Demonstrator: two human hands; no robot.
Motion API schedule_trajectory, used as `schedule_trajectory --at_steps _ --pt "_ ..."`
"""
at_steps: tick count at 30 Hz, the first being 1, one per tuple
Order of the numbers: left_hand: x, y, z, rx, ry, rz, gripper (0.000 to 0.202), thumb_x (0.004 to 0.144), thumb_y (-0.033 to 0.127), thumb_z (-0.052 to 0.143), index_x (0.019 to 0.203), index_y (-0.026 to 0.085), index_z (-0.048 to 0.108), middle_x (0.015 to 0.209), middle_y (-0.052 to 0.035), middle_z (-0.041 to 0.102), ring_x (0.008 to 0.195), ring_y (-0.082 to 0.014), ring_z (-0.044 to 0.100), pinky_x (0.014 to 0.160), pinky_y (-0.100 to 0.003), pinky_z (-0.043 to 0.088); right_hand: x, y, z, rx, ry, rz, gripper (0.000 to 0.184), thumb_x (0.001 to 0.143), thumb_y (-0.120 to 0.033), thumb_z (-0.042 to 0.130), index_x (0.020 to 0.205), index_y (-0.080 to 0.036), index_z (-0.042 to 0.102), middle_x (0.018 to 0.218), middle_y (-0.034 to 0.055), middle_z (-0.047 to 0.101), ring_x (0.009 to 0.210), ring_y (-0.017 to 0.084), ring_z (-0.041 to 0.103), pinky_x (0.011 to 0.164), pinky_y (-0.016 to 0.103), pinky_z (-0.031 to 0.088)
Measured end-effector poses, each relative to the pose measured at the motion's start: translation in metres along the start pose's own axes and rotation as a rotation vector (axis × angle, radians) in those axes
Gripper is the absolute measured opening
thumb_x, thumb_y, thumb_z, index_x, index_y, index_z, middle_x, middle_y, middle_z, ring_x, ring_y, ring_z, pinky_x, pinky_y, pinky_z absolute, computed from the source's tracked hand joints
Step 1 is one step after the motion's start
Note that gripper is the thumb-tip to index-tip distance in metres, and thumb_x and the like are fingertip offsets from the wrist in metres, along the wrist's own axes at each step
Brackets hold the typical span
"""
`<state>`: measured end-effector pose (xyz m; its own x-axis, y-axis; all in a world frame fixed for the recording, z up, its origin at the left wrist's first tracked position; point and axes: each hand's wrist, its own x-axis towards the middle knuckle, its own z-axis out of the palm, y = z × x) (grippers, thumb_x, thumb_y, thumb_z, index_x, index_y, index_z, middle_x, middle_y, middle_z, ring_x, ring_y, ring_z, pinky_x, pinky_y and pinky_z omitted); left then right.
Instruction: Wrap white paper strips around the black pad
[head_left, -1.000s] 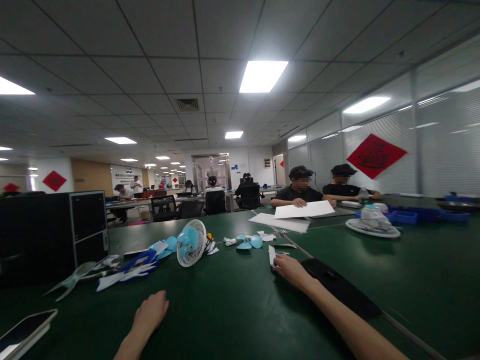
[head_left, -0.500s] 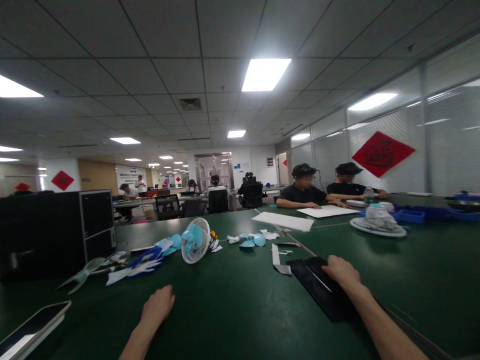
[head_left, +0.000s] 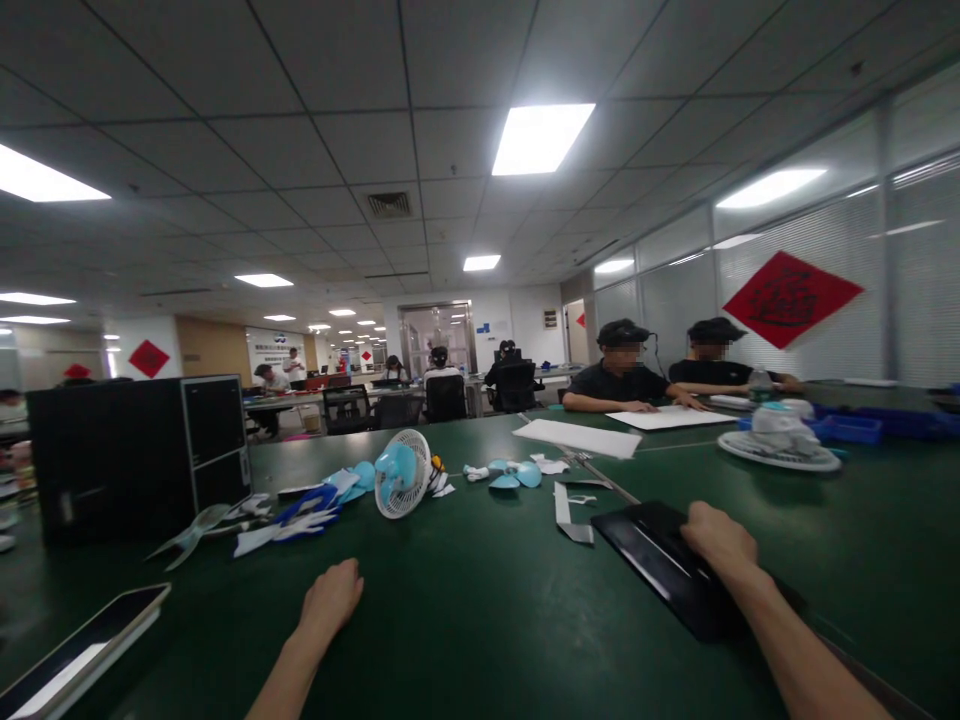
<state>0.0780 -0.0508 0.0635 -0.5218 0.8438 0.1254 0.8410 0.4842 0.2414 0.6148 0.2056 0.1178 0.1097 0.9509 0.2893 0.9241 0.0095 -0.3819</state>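
My left hand (head_left: 331,598) rests on the green table (head_left: 450,620) with its fingers curled into a loose fist. Nothing shows in it. To the right, my right hand (head_left: 721,545) is closed at a flat, glossy black sheet (head_left: 660,565) that could be a pouch; which it is, I cannot tell. The fingertips are hidden behind the back of the hand. Beyond that sheet lie a bent white-grey strip (head_left: 570,515) and small white scraps (head_left: 580,499).
A white fan head with blue blades (head_left: 403,474) stands tilted beside blue-and-white gloves (head_left: 300,525). A black computer case (head_left: 120,460) and a phone-like device (head_left: 90,645) are at left. Two people sit across the table behind white boards (head_left: 577,437). Another fan part (head_left: 784,445) lies at right.
The view has swung slightly left, so things sit farther right. My right hand has shifted a little right over the black sheet, which shows more gloss. The left fist looks the same.
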Motion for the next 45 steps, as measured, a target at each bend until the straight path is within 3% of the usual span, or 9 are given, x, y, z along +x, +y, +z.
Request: schedule_trajectory --at_steps 4,9,12,17,26,31,35,40,45 --pt "0.000 0.000 0.000 -0.010 0.006 0.006 0.017 0.088 0.026 0.043 0.089 0.018 0.059 0.095 -0.0106 0.068 0.085 -0.0233 0.066 0.068 -0.032 0.048 -0.003 -0.002 -0.011 -0.028 0.106 -0.021 0.019 0.078 -0.017 0.049 0.081 -0.015 0.068 0.091 0.0208 0.068 0.088 0.035 0.065 0.064 0.039 0.046" --pt "-0.003 0.002 -0.002 -0.038 0.016 0.022 0.015 0.087 0.025 0.045 0.087 0.018 0.059 0.094 -0.0099 0.068 0.084 -0.0223 0.065 0.066 -0.030 0.047 -0.010 -0.033 -0.009 0.044 0.259 -0.358 0.019 0.085 -0.021 0.050 0.092 -0.014 0.066 0.096 0.0159 0.067 0.095 0.030 0.061 0.082 0.039 0.045" --pt "-0.003 0.008 -0.003 -0.059 0.031 0.029 0.017 0.087 0.027 0.044 0.085 0.018 0.059 0.091 -0.0094 0.068 0.081 -0.0225 0.065 0.065 -0.031 0.046 -0.027 -0.071 0.003 0.145 0.164 -0.572 0.018 0.082 -0.020 0.055 0.096 -0.015 0.066 0.099 0.0121 0.067 0.096 0.026 0.059 0.086 0.033 0.043" --pt "-0.003 0.027 -0.004 -0.136 0.060 0.128 0.024 0.088 0.036 0.041 0.089 0.021 0.060 0.095 -0.0048 0.066 0.085 -0.0186 0.062 0.071 -0.028 0.044 -0.076 -0.140 0.035 0.282 -0.165 -0.874 0.018 0.078 -0.021 0.060 0.093 -0.018 0.068 0.096 0.0077 0.067 0.092 0.023 0.059 0.085 0.033 0.043" --pt "-0.024 0.057 -0.007 -0.440 -0.019 0.419 0.051 0.083 0.056 0.047 0.118 0.022 0.059 0.121 -0.0066 0.058 0.111 -0.0238 0.053 0.096 -0.035 0.041 -0.131 -0.209 0.071 0.263 -0.408 -1.105 0.021 0.077 -0.025 0.065 0.097 -0.020 0.070 0.096 0.0054 0.067 0.090 0.020 0.060 0.080 0.028 0.045" --pt "-0.028 0.064 -0.001 -0.431 -0.127 0.481 0.072 0.072 0.063 0.059 0.130 0.020 0.050 0.133 -0.0098 0.051 0.122 -0.0263 0.045 0.106 -0.037 0.033 -0.140 -0.212 0.076 0.303 -0.425 -1.119 0.023 0.078 -0.024 0.063 0.099 -0.020 0.070 0.099 0.0059 0.067 0.094 0.020 0.060 0.085 0.030 0.044" --pt "-0.032 0.069 -0.001 -0.401 -0.226 0.507 0.089 0.062 0.063 0.069 0.135 0.019 0.045 0.136 -0.0110 0.047 0.122 -0.0269 0.043 0.106 -0.035 0.033 -0.129 -0.194 0.056 0.336 -0.441 -1.049 0.041 0.072 -0.033 0.069 0.111 -0.021 0.065 0.109 0.0073 0.063 0.101 0.023 0.057 0.089 0.032 0.043" --pt "-0.033 0.071 -0.002 -0.393 -0.278 0.509 0.085 0.062 0.064 0.068 0.133 0.022 0.047 0.133 -0.0094 0.047 0.118 -0.0261 0.045 0.101 -0.034 0.037 -0.103 -0.159 0.035 0.212 -0.600 -0.890 0.073 0.056 -0.043 0.078 0.122 -0.017 0.060 0.117 0.0111 0.058 0.107 0.028 0.054 0.093 0.037 0.042" --pt "-0.031 0.067 -0.007 -0.377 -0.268 0.501 0.083 0.060 0.060 0.071 0.130 0.021 0.050 0.130 -0.0081 0.049 0.117 -0.0262 0.045 0.102 -0.034 0.035 -0.098 -0.155 0.043 0.175 -0.634 -0.918 0.075 0.052 -0.047 0.080 0.118 -0.018 0.062 0.110 0.0081 0.058 0.098 0.025 0.055 0.084 0.034 0.045"
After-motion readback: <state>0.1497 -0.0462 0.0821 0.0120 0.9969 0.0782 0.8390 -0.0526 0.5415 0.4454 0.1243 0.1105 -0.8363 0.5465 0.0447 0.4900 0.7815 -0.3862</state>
